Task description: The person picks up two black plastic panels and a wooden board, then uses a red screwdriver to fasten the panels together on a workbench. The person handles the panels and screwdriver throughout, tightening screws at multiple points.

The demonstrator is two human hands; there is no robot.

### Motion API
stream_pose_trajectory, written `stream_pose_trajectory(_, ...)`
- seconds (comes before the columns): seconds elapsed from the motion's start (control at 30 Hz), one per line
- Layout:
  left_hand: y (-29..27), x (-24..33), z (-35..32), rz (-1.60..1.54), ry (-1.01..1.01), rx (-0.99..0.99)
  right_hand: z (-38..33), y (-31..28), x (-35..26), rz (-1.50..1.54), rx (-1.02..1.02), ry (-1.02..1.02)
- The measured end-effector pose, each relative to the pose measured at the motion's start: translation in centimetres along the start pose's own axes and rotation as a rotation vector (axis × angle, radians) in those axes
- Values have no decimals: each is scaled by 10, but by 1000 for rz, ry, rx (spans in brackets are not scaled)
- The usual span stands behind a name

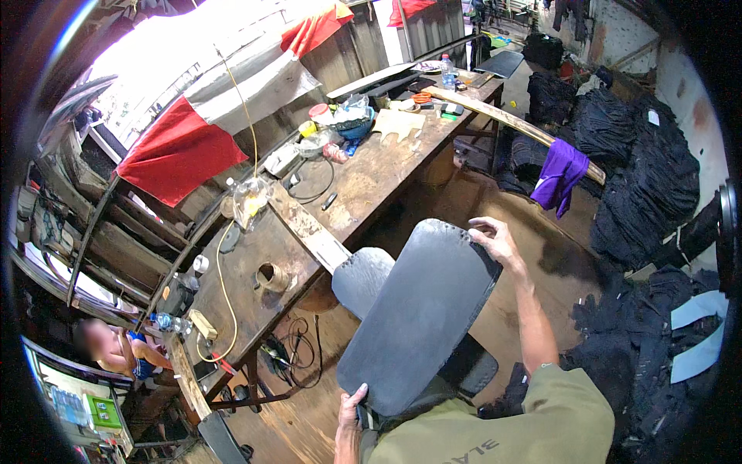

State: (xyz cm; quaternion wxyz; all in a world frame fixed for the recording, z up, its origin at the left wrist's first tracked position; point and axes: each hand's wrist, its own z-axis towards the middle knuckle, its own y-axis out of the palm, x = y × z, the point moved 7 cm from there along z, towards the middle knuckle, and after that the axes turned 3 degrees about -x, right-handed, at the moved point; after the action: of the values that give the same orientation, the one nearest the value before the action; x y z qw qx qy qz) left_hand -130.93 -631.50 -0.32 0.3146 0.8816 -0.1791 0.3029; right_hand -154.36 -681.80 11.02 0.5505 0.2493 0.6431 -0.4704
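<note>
A large dark grey board (417,317) with rounded corners lies slanted in front of me, with a row of small marks along its far right corner. My left hand (352,410) grips its near left corner, thumb on top and the other fingers hidden. At the far right corner, my right hand (497,243) has its fingers bent around the edge. Partly beneath the board is a smaller grey rounded pad (362,277) at the end of a wooden plank (309,230). Another black rounded pad (473,370) shows under the board's right side.
Beyond stands a long worn workbench (363,182) with a ring-shaped roll (272,277), bottles, cables and a blue bowl (355,127). A purple cloth (560,176) hangs over a plank at the right. Heaps of black fabric (641,178) fill the right side. A person (127,352) sits far left.
</note>
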Motion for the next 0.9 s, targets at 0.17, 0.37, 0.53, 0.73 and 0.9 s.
stream_pose_trajectory(0.17,14,-27,-32,72,35,-74,-111,-13,58,178,467,284)
stream_pose_trajectory(0.37,55,-56,-61,363,95,-279,-294,58,69,930,250,592)
stream_pose_trajectory(0.53,111,-101,-90,536,-4,-506,-360,24,39,877,431,484)
stream_pose_trajectory(0.73,147,-126,-108,797,201,-759,-392,-77,21,754,588,347)
stream_pose_trajectory(0.9,91,-127,-63,604,96,-328,-421,-161,55,653,718,299)
